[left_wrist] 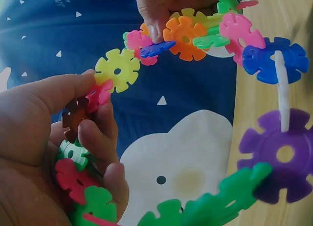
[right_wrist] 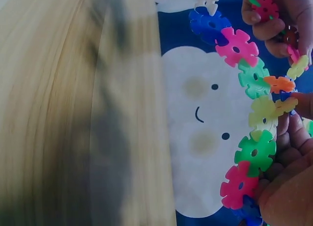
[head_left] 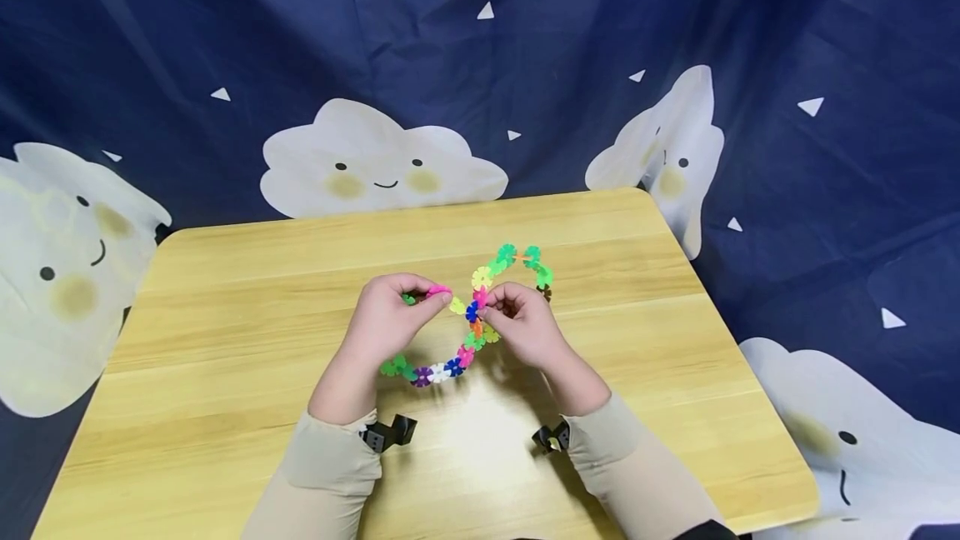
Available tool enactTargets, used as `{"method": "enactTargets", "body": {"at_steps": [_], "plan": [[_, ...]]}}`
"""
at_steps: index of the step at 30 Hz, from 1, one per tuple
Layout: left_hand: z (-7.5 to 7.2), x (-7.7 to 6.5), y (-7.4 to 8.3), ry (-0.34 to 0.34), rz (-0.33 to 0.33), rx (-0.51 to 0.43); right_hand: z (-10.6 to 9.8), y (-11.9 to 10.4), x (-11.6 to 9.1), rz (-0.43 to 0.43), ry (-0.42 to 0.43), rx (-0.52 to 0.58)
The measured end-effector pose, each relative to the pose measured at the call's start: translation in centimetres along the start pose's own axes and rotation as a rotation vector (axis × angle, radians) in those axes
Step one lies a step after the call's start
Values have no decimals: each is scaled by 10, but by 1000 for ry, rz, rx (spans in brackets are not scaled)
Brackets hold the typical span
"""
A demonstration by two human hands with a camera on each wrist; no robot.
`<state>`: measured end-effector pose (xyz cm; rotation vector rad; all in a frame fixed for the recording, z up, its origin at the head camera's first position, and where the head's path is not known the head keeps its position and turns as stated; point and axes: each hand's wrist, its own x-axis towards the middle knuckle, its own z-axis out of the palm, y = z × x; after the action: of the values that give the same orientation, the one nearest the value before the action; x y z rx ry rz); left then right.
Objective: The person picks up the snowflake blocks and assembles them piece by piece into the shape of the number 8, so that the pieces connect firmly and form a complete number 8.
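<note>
Interlocking plastic snowflake discs are joined into a colourful chain (head_left: 438, 372) that loops on both sides of a crossing point. My left hand (head_left: 390, 319) pinches a pink snowflake disc (left_wrist: 100, 95) between thumb and fingers, with a yellow snowflake disc (left_wrist: 117, 71) slotted onto its end. Brown, green and red discs hang beside the left palm. My right hand (head_left: 528, 327) pinches the chain at the crossing, fingertips on a blue snowflake disc (left_wrist: 157, 49). An orange snowflake disc (left_wrist: 185, 38) sits right by it. In the right wrist view, more of the chain runs past the right fingers.
Under the hands is a light wooden table (head_left: 225, 357). Behind it hangs a dark blue curtain (head_left: 562, 40) printed with smiling clouds and white triangles. Black wrist mounts (head_left: 388, 433) sit at both cuffs.
</note>
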<state>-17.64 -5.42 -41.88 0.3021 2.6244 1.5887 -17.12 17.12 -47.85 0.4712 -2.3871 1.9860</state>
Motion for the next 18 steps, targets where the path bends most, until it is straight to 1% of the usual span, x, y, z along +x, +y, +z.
{"method": "enactTargets", "body": {"at_steps": [6,13,18], "plan": [[-6,2,5,-88,-6,17,-1,-2,-1,11,-10,-22],[-8,7,12,-123,-58,109,0,-6,-2,2,-19,-79],[-8,9,15,-143,-65,168,1,-8,-2,-8,-12,-102]]}}
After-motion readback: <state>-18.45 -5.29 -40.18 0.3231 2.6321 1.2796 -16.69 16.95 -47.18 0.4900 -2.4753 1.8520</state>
